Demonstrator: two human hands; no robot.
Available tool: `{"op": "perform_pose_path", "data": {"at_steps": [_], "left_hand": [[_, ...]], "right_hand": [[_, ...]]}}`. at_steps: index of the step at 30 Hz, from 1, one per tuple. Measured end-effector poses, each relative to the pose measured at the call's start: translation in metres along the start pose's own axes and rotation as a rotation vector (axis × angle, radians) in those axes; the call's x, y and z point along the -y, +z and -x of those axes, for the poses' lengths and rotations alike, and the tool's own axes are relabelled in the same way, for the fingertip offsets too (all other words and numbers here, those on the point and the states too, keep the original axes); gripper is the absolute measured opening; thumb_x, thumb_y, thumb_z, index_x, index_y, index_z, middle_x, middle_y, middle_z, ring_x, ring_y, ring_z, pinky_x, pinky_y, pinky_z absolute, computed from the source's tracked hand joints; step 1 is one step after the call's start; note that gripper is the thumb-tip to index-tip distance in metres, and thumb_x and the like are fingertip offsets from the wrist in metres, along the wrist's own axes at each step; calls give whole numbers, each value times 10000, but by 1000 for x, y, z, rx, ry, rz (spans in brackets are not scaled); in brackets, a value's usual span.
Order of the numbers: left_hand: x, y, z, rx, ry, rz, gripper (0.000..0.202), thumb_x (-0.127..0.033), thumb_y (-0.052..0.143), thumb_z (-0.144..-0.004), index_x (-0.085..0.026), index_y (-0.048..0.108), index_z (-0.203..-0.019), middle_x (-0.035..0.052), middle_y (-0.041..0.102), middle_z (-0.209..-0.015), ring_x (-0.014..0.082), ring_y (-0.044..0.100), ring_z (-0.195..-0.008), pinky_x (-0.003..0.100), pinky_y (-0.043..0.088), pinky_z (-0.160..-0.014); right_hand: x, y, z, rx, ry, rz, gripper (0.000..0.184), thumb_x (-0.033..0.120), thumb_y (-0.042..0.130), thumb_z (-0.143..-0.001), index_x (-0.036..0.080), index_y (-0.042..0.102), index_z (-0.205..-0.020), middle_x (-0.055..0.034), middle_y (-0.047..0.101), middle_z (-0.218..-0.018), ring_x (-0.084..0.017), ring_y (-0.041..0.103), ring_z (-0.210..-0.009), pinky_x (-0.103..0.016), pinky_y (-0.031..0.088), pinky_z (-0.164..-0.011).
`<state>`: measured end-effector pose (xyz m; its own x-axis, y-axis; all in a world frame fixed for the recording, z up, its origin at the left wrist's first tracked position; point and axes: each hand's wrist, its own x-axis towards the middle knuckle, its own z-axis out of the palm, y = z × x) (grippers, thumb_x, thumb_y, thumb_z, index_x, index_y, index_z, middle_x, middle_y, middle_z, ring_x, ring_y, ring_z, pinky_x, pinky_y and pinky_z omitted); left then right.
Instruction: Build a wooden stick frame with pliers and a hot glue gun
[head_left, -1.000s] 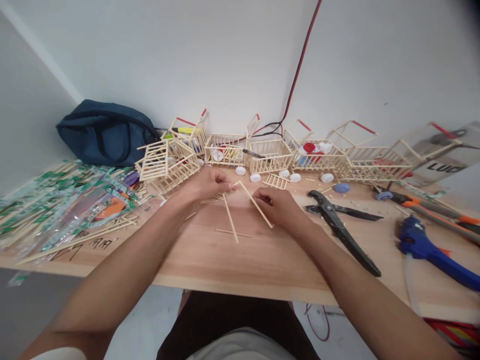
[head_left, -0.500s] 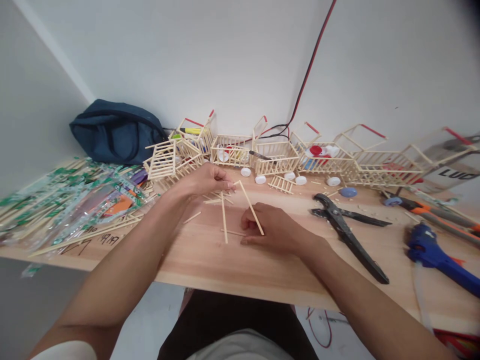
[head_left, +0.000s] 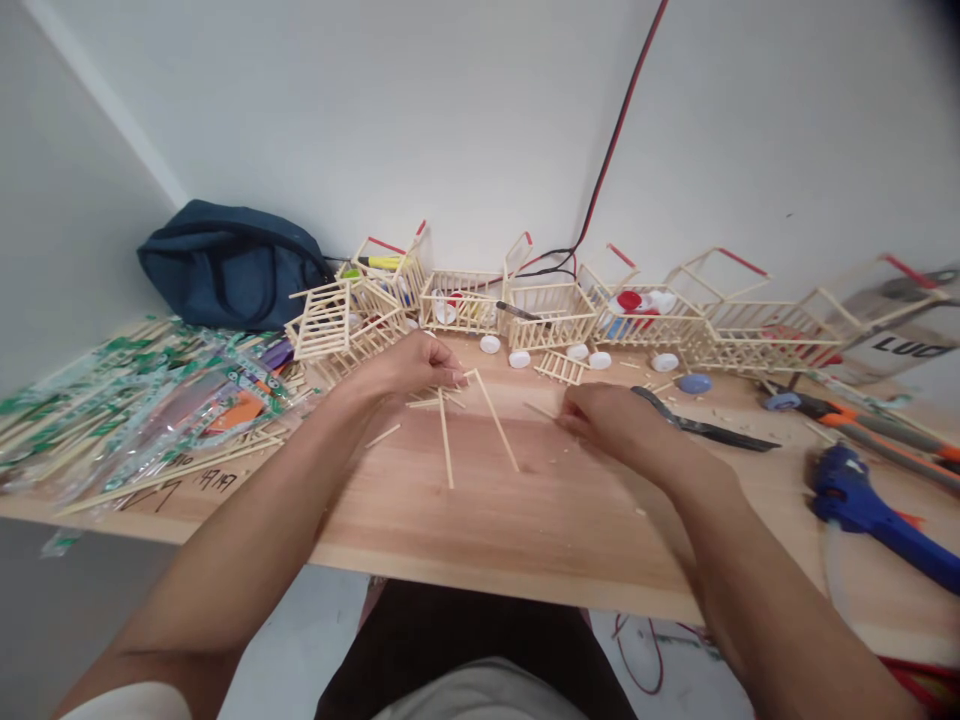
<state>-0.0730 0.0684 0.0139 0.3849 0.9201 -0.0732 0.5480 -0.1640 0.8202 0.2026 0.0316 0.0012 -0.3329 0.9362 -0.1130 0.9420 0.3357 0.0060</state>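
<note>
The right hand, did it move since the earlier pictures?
Yes. The right hand has moved to the right, closer to the black pliers lying on the table, and its arm now hides part of them.

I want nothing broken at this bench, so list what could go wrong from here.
The left hand pinches the angled pale wooden stick frame near its far end, so it might twist or crack.
The right hand, holding a slim pale wooden stick, appears close to the black metal pliers and could knock them.
</note>
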Motion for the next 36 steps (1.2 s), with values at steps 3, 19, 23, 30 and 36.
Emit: {"op": "perform_pose_path", "data": {"at_steps": [3,19,23,30,36], "left_hand": [[2,6,-2,51,-14,-36,274,-362,696,-670,-90,711,-701,-5,561,-539,76,416,-492,206,275,-481],[0,58,-8,-46,156,-195,176,-228,641,-747,-123,765,-814,86,742,-780,166,646,-725,235,445,-660],[-1,58,-7,-52,137,-214,173,-228,641,-748,-130,766,-819,77,742,-777,165,644,-723,232,446,-653],[-3,58,-6,-47,127,-249,148,-220,646,-748,-141,760,-798,56,740,-751,149,639,-699,223,432,-632],[-1,58,-7,-49,133,-247,151,-228,645,-745,-140,760,-790,62,743,-768,159,646,-720,228,429,-642]], "right_hand": [[-15,-1,4,-16,81,-1,144,268,523,-849,176,624,-801,-92,695,-848,-201,607,-746,-262,318,-582],[-33,-1,27,-205,136,-61,217,235,452,-869,195,662,-830,-89,626,-854,-202,564,-770,-270,326,-586],[-21,4,42,-192,52,-73,213,246,474,-878,200,680,-860,-91,623,-895,-222,575,-848,-285,359,-644],[4,13,43,-75,144,-18,136,178,470,-886,158,602,-861,-99,646,-896,-201,609,-770,-273,345,-607],[-2,14,38,-27,118,-52,153,182,453,-884,160,575,-794,-115,665,-872,-212,613,-750,-277,321,-583]]}}
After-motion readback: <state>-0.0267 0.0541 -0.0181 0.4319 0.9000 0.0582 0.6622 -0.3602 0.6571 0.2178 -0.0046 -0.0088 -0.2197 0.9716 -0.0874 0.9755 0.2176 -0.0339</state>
